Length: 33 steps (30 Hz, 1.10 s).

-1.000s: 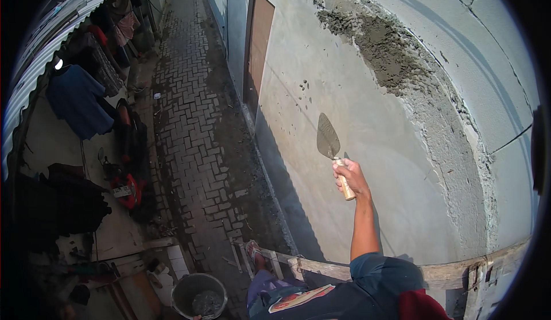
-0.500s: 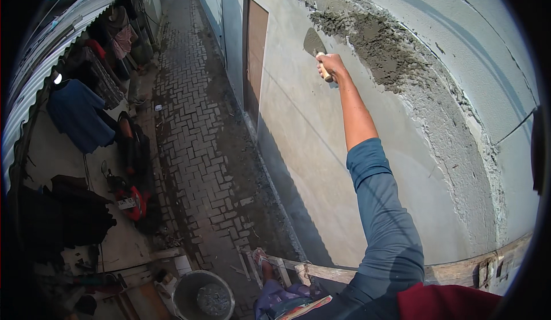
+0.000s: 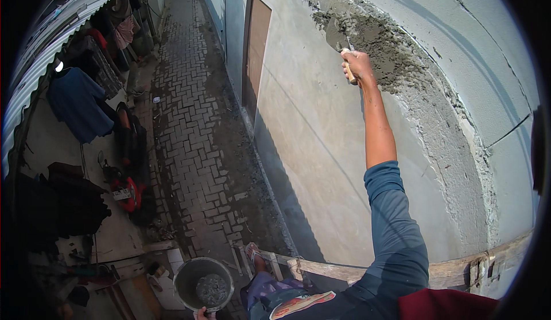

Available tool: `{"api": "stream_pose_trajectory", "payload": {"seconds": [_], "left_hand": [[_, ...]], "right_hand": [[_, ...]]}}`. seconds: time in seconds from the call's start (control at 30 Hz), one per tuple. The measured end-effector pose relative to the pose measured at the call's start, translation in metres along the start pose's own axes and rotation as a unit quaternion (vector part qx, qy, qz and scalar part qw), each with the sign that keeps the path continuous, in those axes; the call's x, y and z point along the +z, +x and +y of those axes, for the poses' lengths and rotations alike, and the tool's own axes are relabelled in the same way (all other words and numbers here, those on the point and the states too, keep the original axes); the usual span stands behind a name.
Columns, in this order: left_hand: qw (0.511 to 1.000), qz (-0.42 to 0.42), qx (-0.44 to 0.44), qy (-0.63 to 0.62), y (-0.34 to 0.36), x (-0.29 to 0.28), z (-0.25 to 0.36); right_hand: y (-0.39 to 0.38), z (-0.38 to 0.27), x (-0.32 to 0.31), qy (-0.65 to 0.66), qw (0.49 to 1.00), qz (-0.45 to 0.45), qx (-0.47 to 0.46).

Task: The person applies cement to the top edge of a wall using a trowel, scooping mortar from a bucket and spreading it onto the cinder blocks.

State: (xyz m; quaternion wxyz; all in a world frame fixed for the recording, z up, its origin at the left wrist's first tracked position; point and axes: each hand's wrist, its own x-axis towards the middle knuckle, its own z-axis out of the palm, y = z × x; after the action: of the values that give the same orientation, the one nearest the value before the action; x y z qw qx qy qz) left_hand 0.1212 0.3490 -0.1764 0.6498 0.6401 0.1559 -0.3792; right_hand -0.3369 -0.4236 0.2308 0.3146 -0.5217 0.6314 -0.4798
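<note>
High on the wall, at the wet mortar band, we hold a trowel in our right hand.

Item: trowel. Our fingers are closed round its wooden handle; the blade lies against the mortar's left end, tilted into it. We judge the flat angle serves to press and spread the mix along the rough strip.

Item: right arm. Fully stretched upward, blue sleeve pushed back, since the band sits well above us.

Item: left hand. Only a sliver shows at the lower edge, touching the rim of a bucket holding grey mix; whether its fingers are open or closed we cannot tell. We judge the bucket is kept near for reloading.

Item: plank. Wooden, against the wall below us, likely our footing.

Item: alley. Brick paving far below, brown door, hung clothes at left.

Change noted: half a second ago the trowel stood just short of the mortar; now its blade meets it. A second ago the hand was far lower on smooth wall.
</note>
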Motion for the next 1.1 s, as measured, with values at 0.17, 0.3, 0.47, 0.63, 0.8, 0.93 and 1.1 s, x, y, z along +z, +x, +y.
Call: {"api": "stream_pose_trajectory", "payload": {"seconds": [0.17,0.3,0.47,0.63,0.8,0.93,1.1], "left_hand": [[0.998,0.026,-0.051,-0.033,0.030,0.008,-0.013],[0.993,0.037,-0.095,-0.067,0.045,0.007,-0.020],[0.999,-0.004,-0.034,-0.025,0.025,0.032,0.004],[1.000,-0.007,-0.017,-0.025,0.024,0.025,-0.003],[0.999,-0.007,0.030,-0.029,0.019,0.007,-0.016],[0.990,-0.040,0.126,-0.056,0.033,-0.006,-0.033],[0.993,0.095,-0.059,-0.026,0.013,0.048,0.007]], "right_hand": [[-0.037,-0.013,0.002,-0.191,0.979,0.014,-0.075],[-0.082,-0.040,0.013,-0.104,0.975,-0.180,-0.075],[-0.078,-0.065,0.033,-0.026,0.914,-0.402,-0.051],[0.027,0.012,0.009,0.306,0.883,-0.348,0.078],[-0.054,0.047,-0.013,0.440,0.851,-0.285,0.034],[-0.053,0.047,0.018,0.204,0.973,-0.109,-0.011],[0.001,0.046,0.064,-0.057,0.997,-0.048,-0.034]]}}
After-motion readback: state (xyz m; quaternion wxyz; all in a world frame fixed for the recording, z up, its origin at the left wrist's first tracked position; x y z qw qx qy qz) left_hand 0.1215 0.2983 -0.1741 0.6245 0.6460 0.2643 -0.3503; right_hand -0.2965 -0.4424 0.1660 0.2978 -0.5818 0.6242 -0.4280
